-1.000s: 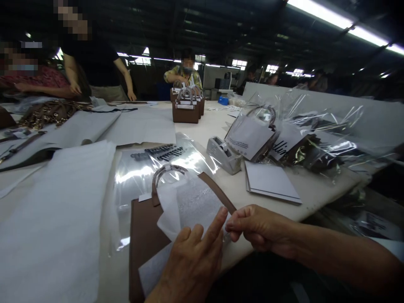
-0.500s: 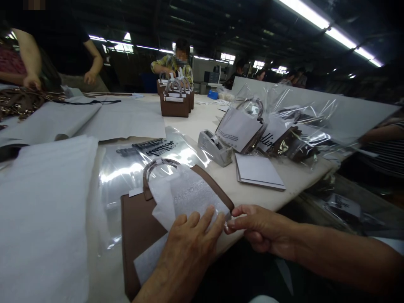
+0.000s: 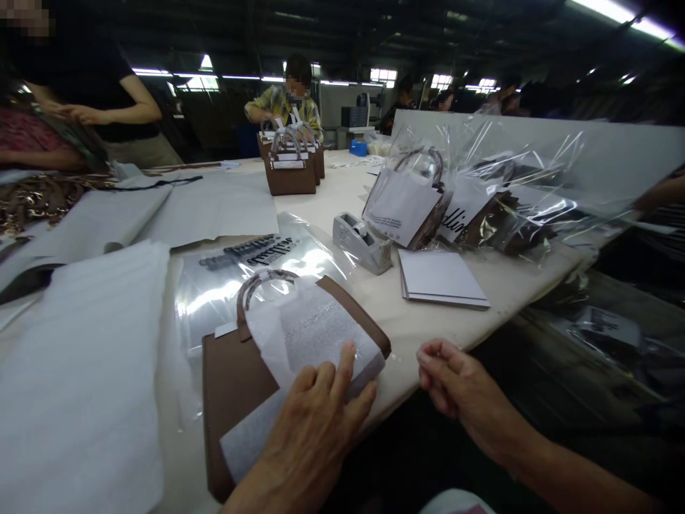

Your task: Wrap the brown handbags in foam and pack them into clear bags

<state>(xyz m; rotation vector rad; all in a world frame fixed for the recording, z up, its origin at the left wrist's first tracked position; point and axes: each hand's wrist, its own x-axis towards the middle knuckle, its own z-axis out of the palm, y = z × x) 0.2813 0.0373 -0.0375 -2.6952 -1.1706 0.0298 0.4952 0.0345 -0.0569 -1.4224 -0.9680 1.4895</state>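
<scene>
A brown handbag (image 3: 240, 378) lies on the table before me, its handles wrapped and pointing away. White tissue (image 3: 307, 328) covers part of it. My left hand (image 3: 315, 407) rests on the tissue with fingers apart, pressing near the bag's right edge and holding nothing. Off the bag to the right, by the table's edge, is my right hand (image 3: 454, 378). Its thumb and fingertips are pinched together; whatever they hold, if anything, is too small to make out. Clear printed plastic bags (image 3: 214, 285) lie under and behind the handbag.
A tape dispenser (image 3: 362, 243) and white cards (image 3: 442, 277) are beyond my hands. White tissue sheets (image 3: 85, 378) lie left. Plastic-wrapped bags (image 3: 407, 207) stand at the right. Brown bags (image 3: 292, 175) stand farther back near a person (image 3: 283, 100).
My right hand has moved away from the bag's edge to the right. My left hand stays on the tissue, its fingers shifted slightly. A person at the back left has brought their hands together.
</scene>
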